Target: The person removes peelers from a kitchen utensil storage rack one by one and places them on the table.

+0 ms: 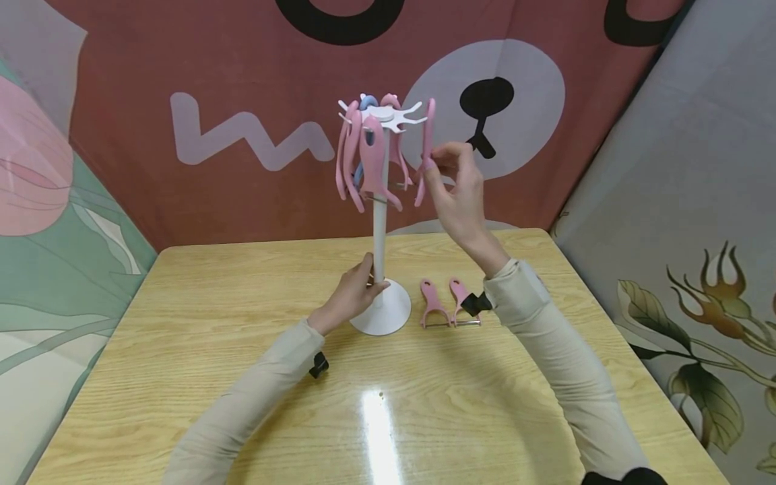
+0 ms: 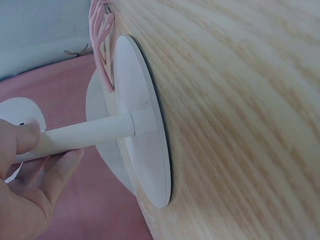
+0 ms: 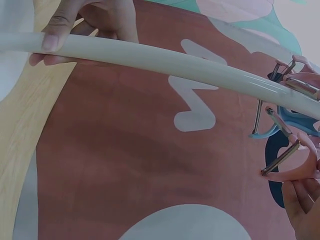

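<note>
At the white stand (image 1: 379, 236), held pink peeler (image 1: 428, 137), Y-shaped, metal-bladed

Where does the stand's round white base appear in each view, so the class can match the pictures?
Head: the white base, just below centre.
Left wrist: the white base, just left of centre.
Right wrist: the white base, partly shown, at the upper left edge.
Shared landmark: the left hand gripping the white pole.

Head cam: forward-down over desk (image 1: 151, 350), widest. Left wrist: rolled sideways, tight on stand base (image 2: 145, 150). Right wrist: also rolled, pole (image 3: 165, 62) crosswise. Both wrists share pole, left hand (image 3: 102, 20).
</note>
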Available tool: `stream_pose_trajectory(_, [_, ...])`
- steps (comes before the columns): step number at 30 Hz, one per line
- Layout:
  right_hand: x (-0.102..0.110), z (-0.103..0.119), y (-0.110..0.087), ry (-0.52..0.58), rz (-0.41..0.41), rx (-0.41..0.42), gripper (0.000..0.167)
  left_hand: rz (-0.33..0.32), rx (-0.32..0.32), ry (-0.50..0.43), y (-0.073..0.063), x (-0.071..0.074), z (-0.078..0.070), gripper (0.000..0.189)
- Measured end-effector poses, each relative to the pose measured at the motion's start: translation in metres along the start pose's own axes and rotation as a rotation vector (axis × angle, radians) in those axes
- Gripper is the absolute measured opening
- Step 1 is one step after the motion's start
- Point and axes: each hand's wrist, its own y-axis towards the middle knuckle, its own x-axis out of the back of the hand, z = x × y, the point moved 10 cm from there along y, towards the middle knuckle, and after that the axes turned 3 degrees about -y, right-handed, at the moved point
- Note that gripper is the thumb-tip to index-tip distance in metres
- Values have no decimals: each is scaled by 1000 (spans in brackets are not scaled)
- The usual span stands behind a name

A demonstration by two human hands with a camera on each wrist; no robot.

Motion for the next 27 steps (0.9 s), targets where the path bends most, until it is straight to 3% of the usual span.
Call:
stream_pose_trajectory(10, [2, -3, -5, -3, -9, -1, 18, 1, -11, 4, 0, -1, 2, 32])
stream_pose_trajectory(27, [7, -8, -11, -48, 12, 15, 37, 14, -1, -2, 1, -1, 2, 31])
